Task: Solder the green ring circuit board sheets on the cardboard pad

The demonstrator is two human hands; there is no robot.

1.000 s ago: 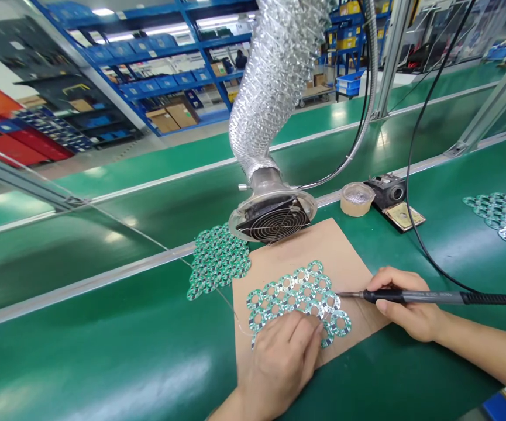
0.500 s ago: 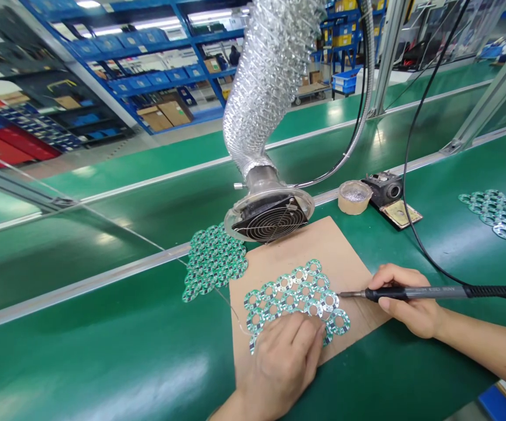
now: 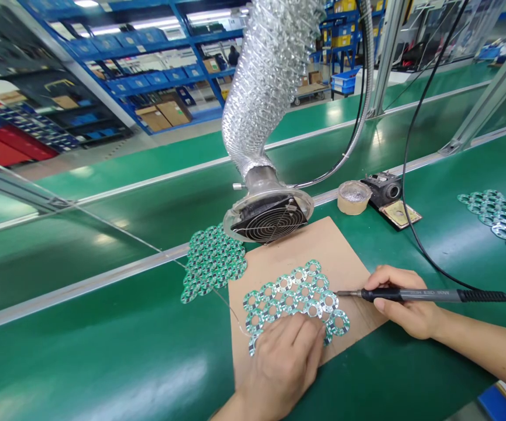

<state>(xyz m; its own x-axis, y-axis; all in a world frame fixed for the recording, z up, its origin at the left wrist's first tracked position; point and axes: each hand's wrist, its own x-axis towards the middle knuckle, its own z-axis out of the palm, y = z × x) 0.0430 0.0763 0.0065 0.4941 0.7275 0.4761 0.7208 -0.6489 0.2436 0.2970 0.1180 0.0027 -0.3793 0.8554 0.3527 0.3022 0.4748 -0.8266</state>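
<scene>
My right hand (image 3: pixel 404 301) is closed around a soldering iron (image 3: pixel 428 294), held nearly level with its tip pointing left. The tip is at the right edge of a panel of green ring-shaped circuit boards (image 3: pixel 290 300); whether it touches cannot be told. My left hand (image 3: pixel 283 362) is closed over the panel's near side, its fingertips hidden. A thin solder wire (image 3: pixel 235 316) runs from the upper left across the bench and disappears under this hand. Beneath the panel lies a sheet of brown cardboard (image 3: pixel 340 251).
More ring boards (image 3: pixel 214 263) lie left of the cardboard, and another group (image 3: pixel 501 219) at far right. A fume extractor (image 3: pixel 270 216) hangs behind the panel. A tape roll (image 3: pixel 353 197) and an iron stand (image 3: pixel 391 196) sit at the back. The iron's cable (image 3: pixel 410 146) loops overhead.
My right hand has shifted slightly left with the soldering iron, so the tip is a little closer to the board's edge. My left hand and the panel stay essentially in place.
</scene>
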